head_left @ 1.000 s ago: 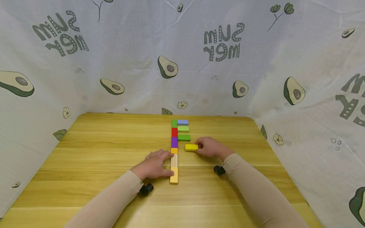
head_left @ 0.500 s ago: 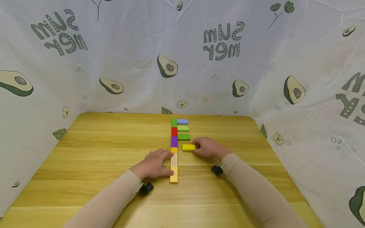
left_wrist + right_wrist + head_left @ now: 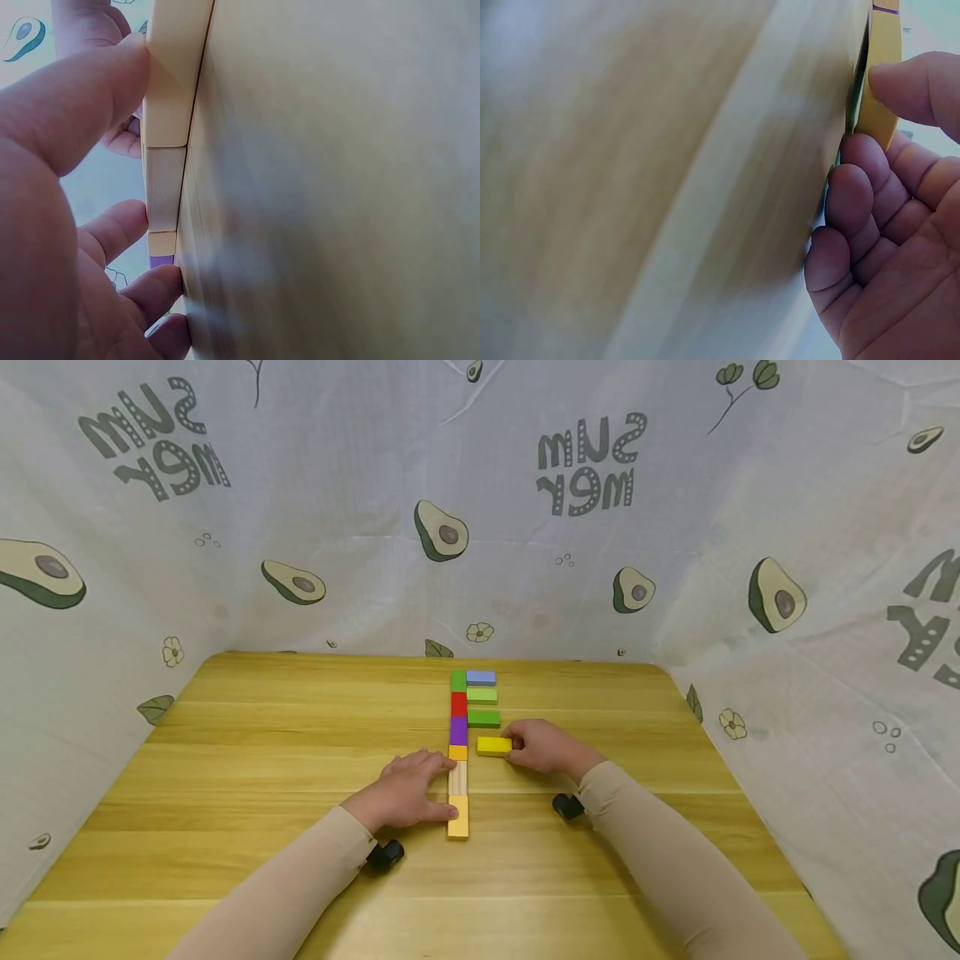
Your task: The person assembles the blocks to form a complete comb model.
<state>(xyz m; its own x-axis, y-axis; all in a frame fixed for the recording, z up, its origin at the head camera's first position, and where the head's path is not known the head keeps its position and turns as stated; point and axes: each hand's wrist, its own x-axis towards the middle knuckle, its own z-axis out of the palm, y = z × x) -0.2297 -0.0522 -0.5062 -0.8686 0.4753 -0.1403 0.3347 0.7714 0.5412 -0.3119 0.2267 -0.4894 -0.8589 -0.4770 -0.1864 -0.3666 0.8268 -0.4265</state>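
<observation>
A column of flat blocks runs away from me: a light orange block (image 3: 457,825) nearest, then a bare wood block (image 3: 460,778), a short orange block (image 3: 458,752), a purple block (image 3: 458,731), a red block (image 3: 458,704) and a green block (image 3: 458,681). My left hand (image 3: 407,791) lies along its left side, thumb on the light orange block and a finger at the bare wood one. Between thumb and fingers, my right hand (image 3: 547,747) pinches a yellow block (image 3: 492,746) by its right end, slightly apart from the column's right side.
Jutting rightward from the column are a blue block (image 3: 481,678), a light green block (image 3: 482,696) and a darker green block (image 3: 483,719). The wooden table (image 3: 300,710) is backed and flanked by a printed white cloth (image 3: 360,510).
The right hand has slid the yellow block leftward, narrowing the gap to the column; most of that shift came in the first half second. The left hand stays in place.
</observation>
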